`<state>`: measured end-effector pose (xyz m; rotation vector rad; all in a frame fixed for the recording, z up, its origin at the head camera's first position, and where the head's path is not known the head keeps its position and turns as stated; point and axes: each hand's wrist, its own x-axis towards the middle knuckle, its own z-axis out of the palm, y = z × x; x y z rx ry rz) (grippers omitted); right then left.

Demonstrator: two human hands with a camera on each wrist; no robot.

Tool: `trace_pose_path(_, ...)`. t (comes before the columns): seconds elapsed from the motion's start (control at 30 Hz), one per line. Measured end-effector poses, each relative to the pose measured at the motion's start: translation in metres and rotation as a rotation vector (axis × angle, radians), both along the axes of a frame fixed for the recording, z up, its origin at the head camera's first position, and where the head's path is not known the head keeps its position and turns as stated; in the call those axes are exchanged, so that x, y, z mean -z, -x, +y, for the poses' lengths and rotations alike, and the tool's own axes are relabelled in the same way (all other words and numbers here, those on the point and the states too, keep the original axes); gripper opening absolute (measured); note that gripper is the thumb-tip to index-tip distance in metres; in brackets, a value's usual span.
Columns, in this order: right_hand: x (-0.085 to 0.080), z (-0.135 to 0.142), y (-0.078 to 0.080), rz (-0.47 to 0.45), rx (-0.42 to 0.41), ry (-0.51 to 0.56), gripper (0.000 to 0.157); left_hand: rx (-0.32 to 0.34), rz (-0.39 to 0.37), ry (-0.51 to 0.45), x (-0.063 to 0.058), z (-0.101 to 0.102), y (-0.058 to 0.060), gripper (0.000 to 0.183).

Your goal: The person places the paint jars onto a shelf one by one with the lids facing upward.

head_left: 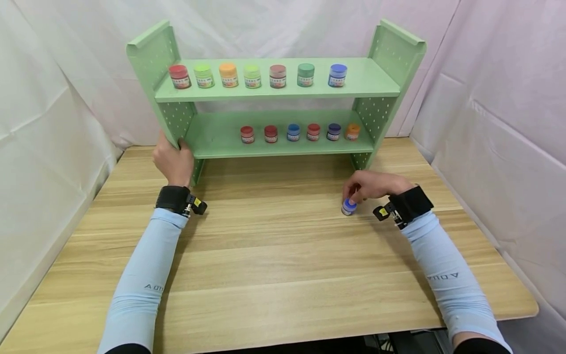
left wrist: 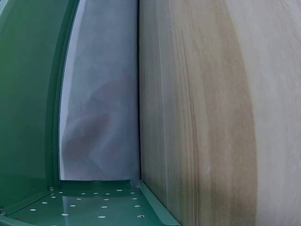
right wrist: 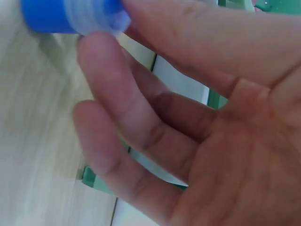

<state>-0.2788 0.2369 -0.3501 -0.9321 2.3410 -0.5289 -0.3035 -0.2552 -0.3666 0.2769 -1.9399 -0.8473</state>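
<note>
A small jar with a blue lid (head_left: 349, 207) is at the tabletop on the right, pinched between the thumb and fingers of my right hand (head_left: 364, 187). The right wrist view shows that blue jar (right wrist: 70, 14) at the fingertips, with the other fingers loosely bent. My left hand (head_left: 173, 160) grips the lower left side panel of a green two-tier shelf (head_left: 274, 153). In the left wrist view the hand is out of frame; the shelf's perforated panel (left wrist: 84, 207) shows there.
On the upper tier stands a row of several larger jars (head_left: 277, 76) with coloured lids. Several smaller jars (head_left: 293, 132) line the lower tier. The shelf stands at the back of a wooden table (head_left: 265, 255), before white curtains (head_left: 274, 24).
</note>
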Motion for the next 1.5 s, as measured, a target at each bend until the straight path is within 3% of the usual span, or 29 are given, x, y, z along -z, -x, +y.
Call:
trace_pose_path(0.4, 0.016, 0.006, 0.015, 0.148, 0.048, 0.126, 0.021, 0.001, -0.007, -0.007, 0.001, 0.000, 0.001, 0.026)
trace_pose_path(0.8, 0.024, 0.007, 0.021, 0.173, 0.082, 0.213, 0.020, -0.006, -0.004, -0.001, 0.001, -0.001, 0.000, 0.028)
trace_pose_path(1.13, 0.030, 0.012, 0.022, 0.068, 0.142, 0.142, 0.037, -0.006, -0.012, -0.008, 0.000, 0.000, 0.001, 0.029)
trace_pose_path(1.5, 0.031, 0.009, 0.018, 0.061, 0.173, 0.169, 0.039, -0.007, 0.001, 0.006, 0.001, -0.001, 0.002, 0.029)
